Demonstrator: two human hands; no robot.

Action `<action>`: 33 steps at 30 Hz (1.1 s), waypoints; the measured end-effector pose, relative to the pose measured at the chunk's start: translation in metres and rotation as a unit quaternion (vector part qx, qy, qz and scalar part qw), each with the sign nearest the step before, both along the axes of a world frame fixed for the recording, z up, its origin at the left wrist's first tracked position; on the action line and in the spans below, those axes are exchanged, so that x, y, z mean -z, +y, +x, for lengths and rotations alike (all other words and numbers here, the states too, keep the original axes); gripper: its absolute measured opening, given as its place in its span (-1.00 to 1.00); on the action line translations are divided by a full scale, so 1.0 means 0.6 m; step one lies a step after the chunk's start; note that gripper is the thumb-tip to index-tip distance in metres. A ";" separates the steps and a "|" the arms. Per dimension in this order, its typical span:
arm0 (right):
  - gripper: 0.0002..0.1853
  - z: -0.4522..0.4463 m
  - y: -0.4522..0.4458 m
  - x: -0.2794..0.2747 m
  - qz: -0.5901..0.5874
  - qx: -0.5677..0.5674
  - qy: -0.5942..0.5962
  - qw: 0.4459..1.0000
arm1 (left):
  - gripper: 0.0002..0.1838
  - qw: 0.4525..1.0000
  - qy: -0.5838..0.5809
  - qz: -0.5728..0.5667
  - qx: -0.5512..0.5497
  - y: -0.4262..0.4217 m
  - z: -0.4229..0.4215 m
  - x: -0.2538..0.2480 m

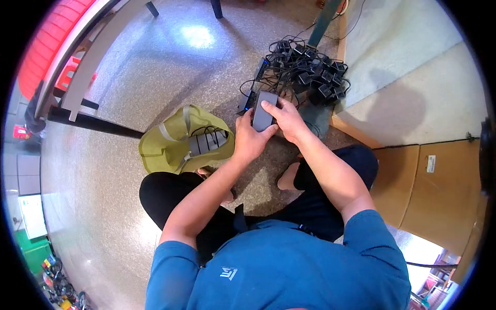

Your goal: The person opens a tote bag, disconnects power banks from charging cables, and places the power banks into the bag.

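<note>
A flat grey rectangular device [265,114] is held between my two hands, in front of my knees. My left hand [250,135] is closed on its near left side, with the thumb along the bottom edge. My right hand [285,118] grips its right side, the thumb lying on the top face. Just beyond the device lie a black strip with small blue lights [262,67] and a heap of black adapters and cables [320,75]. To the left, an open yellow-green bag [164,144] on the floor holds grey items with black cables [208,142].
Cardboard boxes [436,181] stand at the right, below a pale panel [413,93]. A dark green post [323,25] rises behind the adapters. A table frame [98,124] with dark legs is at the upper left, near red plastic stools [67,72].
</note>
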State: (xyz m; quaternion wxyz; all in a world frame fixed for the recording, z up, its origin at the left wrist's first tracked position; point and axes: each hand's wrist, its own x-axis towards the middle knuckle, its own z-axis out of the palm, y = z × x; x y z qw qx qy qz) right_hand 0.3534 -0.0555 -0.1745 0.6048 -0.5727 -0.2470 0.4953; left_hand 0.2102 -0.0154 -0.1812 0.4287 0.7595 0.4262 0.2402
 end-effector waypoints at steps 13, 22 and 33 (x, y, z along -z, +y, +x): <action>-0.62 0.001 -0.009 -0.067 0.063 -0.120 0.175 0.975 | -0.24 0.782 -0.338 -0.521 0.051 0.054 -0.046 -0.021; -0.39 -0.010 -0.001 -0.086 0.113 -0.241 0.196 0.944 | -0.16 0.639 -0.357 -0.654 0.192 0.060 -0.080 -0.060; -0.18 -0.007 0.002 -0.110 0.116 -0.295 0.077 0.945 | -0.31 0.855 -0.204 -0.401 0.257 0.108 -0.143 -0.062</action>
